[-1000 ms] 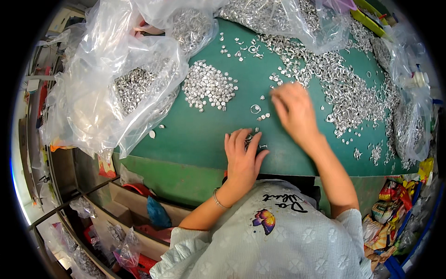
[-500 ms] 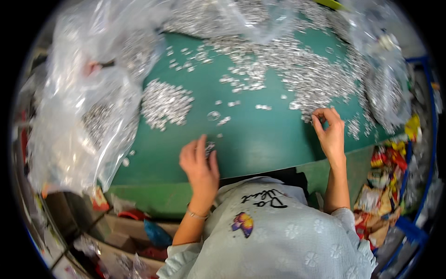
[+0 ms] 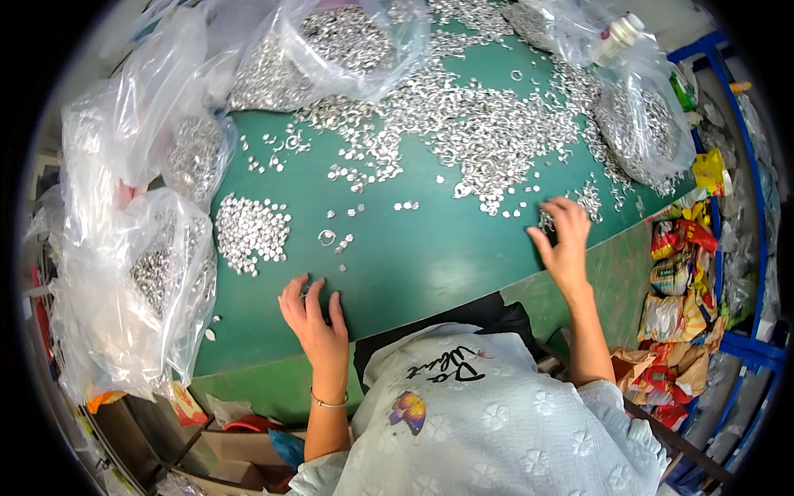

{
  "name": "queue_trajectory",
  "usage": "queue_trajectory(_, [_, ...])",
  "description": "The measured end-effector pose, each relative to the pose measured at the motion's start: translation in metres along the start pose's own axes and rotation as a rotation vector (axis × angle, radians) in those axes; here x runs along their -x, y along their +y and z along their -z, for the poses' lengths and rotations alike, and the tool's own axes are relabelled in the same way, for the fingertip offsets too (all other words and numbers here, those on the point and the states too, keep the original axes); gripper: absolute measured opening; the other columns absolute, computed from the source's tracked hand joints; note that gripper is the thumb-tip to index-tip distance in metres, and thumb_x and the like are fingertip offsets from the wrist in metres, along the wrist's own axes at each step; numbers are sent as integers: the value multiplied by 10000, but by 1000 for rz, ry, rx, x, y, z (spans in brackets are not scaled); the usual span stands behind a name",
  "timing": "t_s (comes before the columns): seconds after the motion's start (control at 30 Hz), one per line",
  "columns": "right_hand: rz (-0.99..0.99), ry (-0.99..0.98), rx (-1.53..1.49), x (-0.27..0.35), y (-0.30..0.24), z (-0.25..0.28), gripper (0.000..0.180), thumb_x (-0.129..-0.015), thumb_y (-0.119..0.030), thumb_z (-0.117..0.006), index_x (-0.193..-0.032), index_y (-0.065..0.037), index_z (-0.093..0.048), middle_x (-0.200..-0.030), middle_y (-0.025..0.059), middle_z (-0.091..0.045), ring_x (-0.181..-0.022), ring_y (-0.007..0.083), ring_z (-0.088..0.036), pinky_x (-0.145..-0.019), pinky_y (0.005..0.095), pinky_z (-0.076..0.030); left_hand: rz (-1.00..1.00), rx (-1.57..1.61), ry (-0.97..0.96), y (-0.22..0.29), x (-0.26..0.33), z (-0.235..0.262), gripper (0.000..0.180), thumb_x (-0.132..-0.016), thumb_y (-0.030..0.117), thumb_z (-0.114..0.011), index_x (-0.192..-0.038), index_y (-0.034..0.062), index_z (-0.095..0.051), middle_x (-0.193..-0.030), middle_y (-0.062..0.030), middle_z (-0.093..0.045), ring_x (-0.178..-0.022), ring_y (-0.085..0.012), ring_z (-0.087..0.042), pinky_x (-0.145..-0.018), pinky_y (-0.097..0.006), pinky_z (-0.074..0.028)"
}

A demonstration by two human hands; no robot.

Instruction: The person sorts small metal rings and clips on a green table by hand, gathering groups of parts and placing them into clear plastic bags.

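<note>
Silver metal rings and small pieces (image 3: 496, 136) lie heaped over the green tabletop (image 3: 389, 285). My right hand (image 3: 569, 244) is at the near edge of this heap. Its thumb and fingers are apart, curved about a few small silver pieces (image 3: 546, 220). Nearer to me, my left hand (image 3: 316, 318) rests at the table's front part with fingers spread and bent. Something small and dark shows between those fingers, too unclear to name. Beyond it on the left sits a separate pile of pale silver pieces (image 3: 252, 233), seemingly lying flat. One larger ring (image 3: 327, 238) lies between, among a few loose pieces.
Clear plastic bags of silver pieces stand at the left (image 3: 157, 281), the back (image 3: 331, 62) and the right (image 3: 641, 124). A white bottle (image 3: 619, 37) is at the back right. Colourful packets (image 3: 674, 310) and a blue metal rack (image 3: 748, 351) stand beyond the table's right edge.
The view has shifted and turned. My left hand has moved left over the table, its fingers now wider apart. My right hand's fingers have spread from a pinch at the heap's edge.
</note>
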State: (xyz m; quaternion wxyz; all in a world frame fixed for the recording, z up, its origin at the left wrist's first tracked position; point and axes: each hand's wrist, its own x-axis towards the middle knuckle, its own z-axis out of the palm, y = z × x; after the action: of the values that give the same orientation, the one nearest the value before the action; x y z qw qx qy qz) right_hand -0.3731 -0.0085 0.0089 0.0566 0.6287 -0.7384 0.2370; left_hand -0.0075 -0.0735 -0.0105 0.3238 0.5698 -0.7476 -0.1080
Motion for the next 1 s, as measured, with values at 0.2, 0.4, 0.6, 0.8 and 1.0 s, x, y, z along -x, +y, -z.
queue_trajectory(0.2, [-86, 18, -111, 6, 29, -12, 305, -714, -147, -779, -951, -54, -611, -1016, 82, -568, -982, 288, -521, -862, 411, -392, 49, -13, 13, -6, 4, -1, 188, -842, -61, -580, -1020, -29, -529, -1105, -198, -489, -1072, -386, -476, -945, -455, -373])
queue_trajectory(0.4, [-66, 163, 160, -3, 63, 1, 339, -744, -150, -751, -1016, -58, -571, -1157, 124, -536, -1102, 334, -481, -896, 443, -380, 80, -89, 30, -17, -1, 2, 161, -857, -61, -554, -1010, -34, -514, -1111, -214, -474, -1066, -375, -467, -931, -436, -375])
queue_trajectory(0.6, [0, -10, 91, -18, 40, 11, 460, -818, -180, -691, -1234, -73, -528, -1344, 127, -466, -1317, 369, -358, -1074, 507, -255, 60, -63, 31, -15, -5, 1, 260, -836, -29, -613, -1078, -35, -518, -1126, -216, -468, -1084, -388, -461, -949, -442, -373])
queue_trajectory(0.8, [-103, 103, 325, -16, 83, -19, 305, -869, -155, -638, -1156, -68, -583, -1305, 129, -496, -1297, 354, -389, -1060, 513, -259, 108, -107, 53, -26, -4, 1, 256, -841, -46, -595, -1083, -34, -514, -1151, -220, -472, -1089, -396, -462, -939, -455, -382])
queue_trajectory(1.0, [109, -54, -212, -67, -22, -24, 392, -861, -190, -660, -1211, -42, -566, -1350, 140, -478, -1287, 348, -416, -1040, 441, -340, 108, -115, 83, -24, -8, 0, 306, -837, -44, -592, -1132, -28, -514, -1156, -211, -474, -1088, -388, -463, -955, -479, -366])
